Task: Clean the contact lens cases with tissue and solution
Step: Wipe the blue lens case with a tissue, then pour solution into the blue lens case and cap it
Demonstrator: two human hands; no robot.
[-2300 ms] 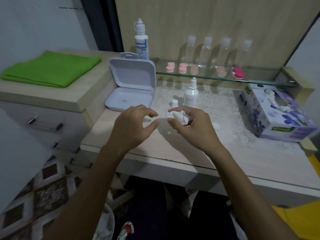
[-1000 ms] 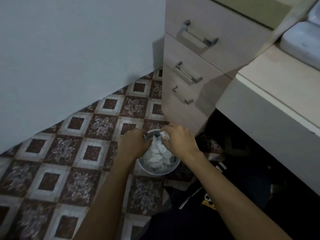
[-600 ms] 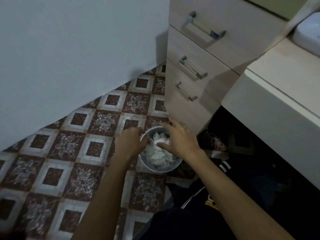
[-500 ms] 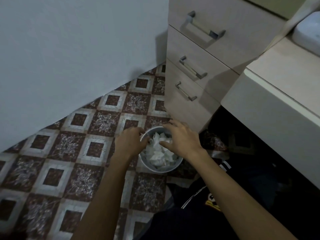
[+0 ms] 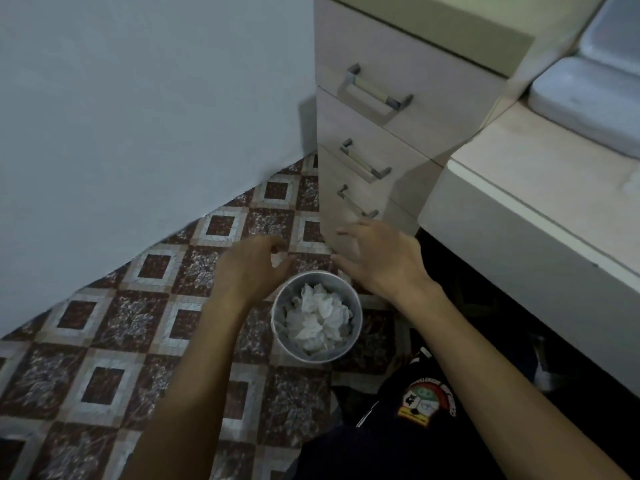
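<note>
A small round grey bin (image 5: 356, 327) stands on the tiled floor, filled with several crumpled white tissues (image 5: 318, 318). My left hand (image 5: 254, 268) hovers above the bin's left far side, fingers curled loosely and holding nothing. My right hand (image 5: 377, 258) is above its right far side, fingers spread and empty. Both hands are clear of the bin. No contact lens case or solution bottle is in view.
A drawer unit (image 5: 391, 140) with metal handles stands just beyond the hands. The desk edge (image 5: 526, 216) runs at the right, with an open white plastic box (image 5: 588, 95) on top. A pale wall (image 5: 138, 116) fills the left. My dark-clothed lap is at the bottom.
My right hand has let go of the crumpled tissue into the bin. Both hands have lifted up and away from the bin, and my right hand's fingers have spread.
</note>
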